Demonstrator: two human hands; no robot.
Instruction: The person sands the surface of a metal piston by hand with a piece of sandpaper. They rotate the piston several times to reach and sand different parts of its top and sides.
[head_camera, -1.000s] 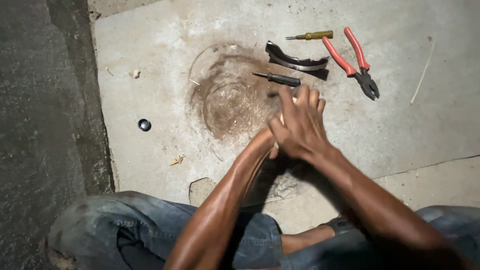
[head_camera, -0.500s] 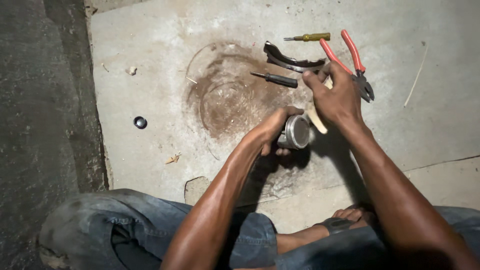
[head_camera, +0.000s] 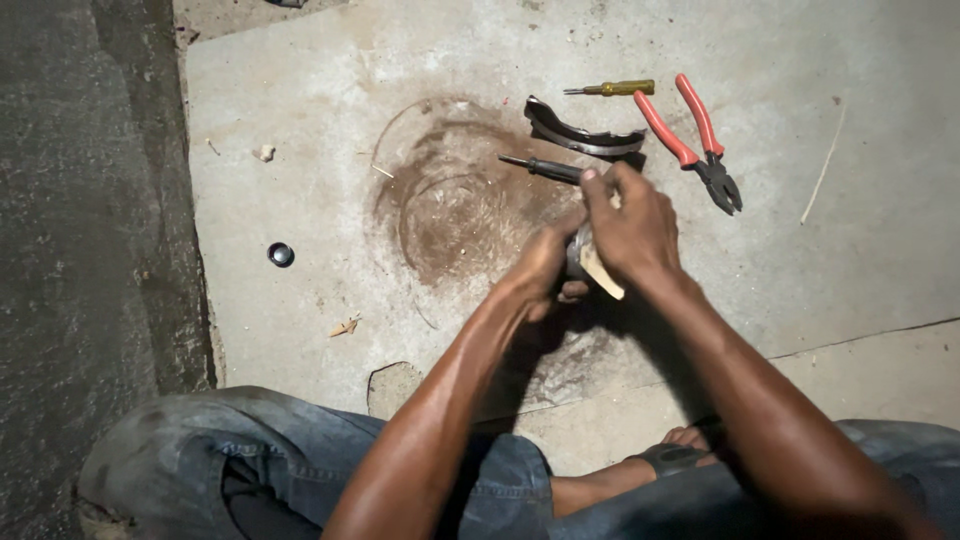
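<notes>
The fingers of the right hand (head_camera: 630, 225) curl down over a small round metal part (head_camera: 578, 250), pressing a pale scrap of paper or cloth (head_camera: 602, 272) against it — the part itself is mostly hidden between the palms. The left hand (head_camera: 543, 268) closes on the same piece from the other side, thumb and fingers wrapped round its edge. Both hands hang just above the concrete slab (head_camera: 300, 100), over the edge of a brown circular stain (head_camera: 460, 205).

Just beyond the knuckles lies a dark-handled screwdriver (head_camera: 540, 167), and past it a curved black brake shoe (head_camera: 580, 135). A small yellow screwdriver (head_camera: 612, 89) and red-handled pliers (head_camera: 695, 140) rest further out to the right — well apart, off to the left, sits a little black ring (head_camera: 281, 254).
</notes>
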